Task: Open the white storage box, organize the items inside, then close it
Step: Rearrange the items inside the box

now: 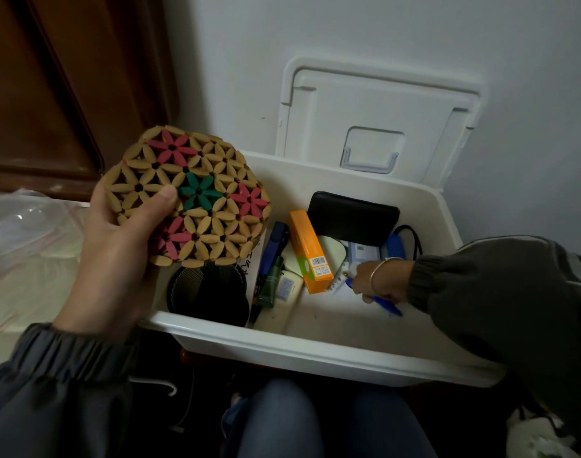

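White storage box (315, 352): stands against the wall in front of the person's knees, open. It looks like light, stiff plastic with smooth walls, best steadied by the rim.
Lid (375, 104): tipped up and leaning on the wall; the clear handle (368, 160) seems the place to pull it shut.
Left hand (117, 246): raised over the box's left corner, thumb pressed on the mat's face, fingers hidden behind.
Bamboo mat (196, 200): held in the left hand; probably rigid and light, and its openwork gives good purchase.
Right hand (378, 279): down inside the box, fingers curled round the pen.
Black pouch (351, 219): leaning on the back wall.
Orange carton (310, 252): lies mid-box.
Blue pen (386, 304): slim, likely slippery.
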Action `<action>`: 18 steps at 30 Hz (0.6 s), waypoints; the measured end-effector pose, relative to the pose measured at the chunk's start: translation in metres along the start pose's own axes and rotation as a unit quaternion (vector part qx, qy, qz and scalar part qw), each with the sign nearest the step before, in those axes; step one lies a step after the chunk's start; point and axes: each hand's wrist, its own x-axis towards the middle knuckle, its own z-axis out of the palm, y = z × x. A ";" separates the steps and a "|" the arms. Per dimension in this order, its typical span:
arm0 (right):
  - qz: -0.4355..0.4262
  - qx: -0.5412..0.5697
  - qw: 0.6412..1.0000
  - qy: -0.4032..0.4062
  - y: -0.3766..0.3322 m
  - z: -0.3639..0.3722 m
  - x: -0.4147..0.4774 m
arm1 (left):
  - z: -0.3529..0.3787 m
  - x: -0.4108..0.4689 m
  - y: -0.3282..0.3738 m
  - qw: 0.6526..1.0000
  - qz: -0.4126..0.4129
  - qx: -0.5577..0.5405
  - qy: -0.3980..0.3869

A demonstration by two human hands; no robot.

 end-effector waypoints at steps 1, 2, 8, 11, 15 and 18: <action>0.012 0.018 1.000 -0.006 0.003 -0.003 -0.002 | 0.001 0.000 0.000 1.000 -0.003 0.005 0.000; 0.024 0.028 0.999 -0.011 0.007 -0.006 -0.005 | 0.001 -0.001 0.001 1.000 -0.005 0.009 0.000; -0.066 0.210 0.969 0.110 0.031 -0.025 -0.028 | 0.007 -0.002 0.005 0.999 -0.006 0.033 -0.004; -0.089 0.265 0.940 0.195 0.040 -0.027 -0.031 | 0.010 -0.003 0.005 0.999 -0.004 0.047 -0.006; -0.123 0.063 0.974 0.182 0.030 -0.018 -0.024 | 0.013 -0.004 0.002 0.998 0.009 0.059 -0.006; -0.100 -0.053 0.984 0.137 0.010 -0.009 -0.016 | 0.010 -0.003 -0.001 0.998 0.014 0.058 0.000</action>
